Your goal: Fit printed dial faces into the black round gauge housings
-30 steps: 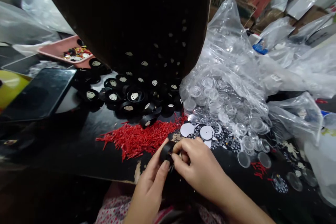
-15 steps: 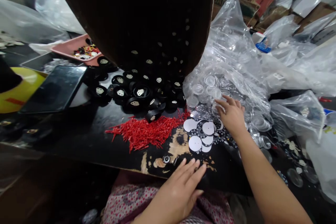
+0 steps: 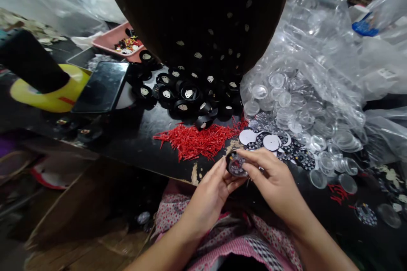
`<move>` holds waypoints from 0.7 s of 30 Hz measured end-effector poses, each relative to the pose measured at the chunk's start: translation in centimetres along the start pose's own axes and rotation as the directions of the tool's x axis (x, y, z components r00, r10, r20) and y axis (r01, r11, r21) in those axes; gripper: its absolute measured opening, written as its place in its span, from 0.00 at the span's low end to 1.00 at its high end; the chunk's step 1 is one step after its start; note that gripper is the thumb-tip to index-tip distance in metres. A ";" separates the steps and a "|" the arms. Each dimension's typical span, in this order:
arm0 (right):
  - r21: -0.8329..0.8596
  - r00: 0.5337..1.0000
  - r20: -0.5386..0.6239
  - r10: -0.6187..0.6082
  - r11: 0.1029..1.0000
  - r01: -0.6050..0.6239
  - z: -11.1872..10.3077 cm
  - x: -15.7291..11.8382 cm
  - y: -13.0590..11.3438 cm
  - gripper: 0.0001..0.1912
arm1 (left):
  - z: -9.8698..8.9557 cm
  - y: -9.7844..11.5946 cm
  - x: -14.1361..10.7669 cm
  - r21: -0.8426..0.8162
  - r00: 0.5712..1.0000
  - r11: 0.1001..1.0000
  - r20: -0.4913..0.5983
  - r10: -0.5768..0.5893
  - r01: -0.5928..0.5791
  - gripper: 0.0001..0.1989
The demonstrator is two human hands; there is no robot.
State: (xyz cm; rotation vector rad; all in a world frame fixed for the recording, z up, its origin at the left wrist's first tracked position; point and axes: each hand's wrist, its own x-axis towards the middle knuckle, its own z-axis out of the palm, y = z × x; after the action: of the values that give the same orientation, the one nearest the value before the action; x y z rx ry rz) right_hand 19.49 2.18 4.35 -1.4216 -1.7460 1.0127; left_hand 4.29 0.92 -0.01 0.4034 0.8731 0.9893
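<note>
The one camera, head-worn, looks forward and down over the bench [image 3: 140, 135] at close range, from the near side of the red heap [image 3: 197, 142] (the wearer's patterned clothing [image 3: 171, 211] shows below that heap).

I see a yellow ring [image 3: 47, 101] at far left, a tilted black block [image 3: 34, 61] rising through it. Just right of it I make out a dark, glossy, phone-like slab [image 3: 100, 87]. Behind that sits a pink tray [image 3: 106, 42]. I spot a blue object [image 3: 365, 26] at upper right and cardboard [image 3: 73, 220] below the table, lower left.
</note>
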 end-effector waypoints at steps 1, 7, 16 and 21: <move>-0.036 0.999 -0.007 -0.041 0.999 0.041 0.6 -0.1 -0.1 0.16 | 0.1 0.0 0.1 -0.005 1.000 1.000 0.019 0.018 -0.017 0.15; -0.197 0.995 0.007 -0.102 0.975 0.102 0.7 0.9 0.2 0.13 | -0.4 0.0 -0.1 0.239 0.992 0.963 0.040 0.118 -0.124 0.19; -0.415 0.974 -0.111 -0.200 0.899 0.137 2.3 2.0 0.0 0.21 | -0.2 0.0 -0.7 0.477 0.974 0.849 0.125 0.190 -0.227 0.19; -0.102 0.994 0.040 -0.105 0.989 0.109 1.7 2.2 -2.3 0.18 | -3.8 1.8 -3.2 0.616 0.983 0.782 -0.067 0.173 -0.095 0.17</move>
State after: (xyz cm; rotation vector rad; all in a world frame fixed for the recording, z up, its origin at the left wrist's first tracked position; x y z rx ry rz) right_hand 16.51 3.79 5.63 -1.3646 -1.9040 0.9061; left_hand -0.53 -1.18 0.34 0.9813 1.2918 0.8456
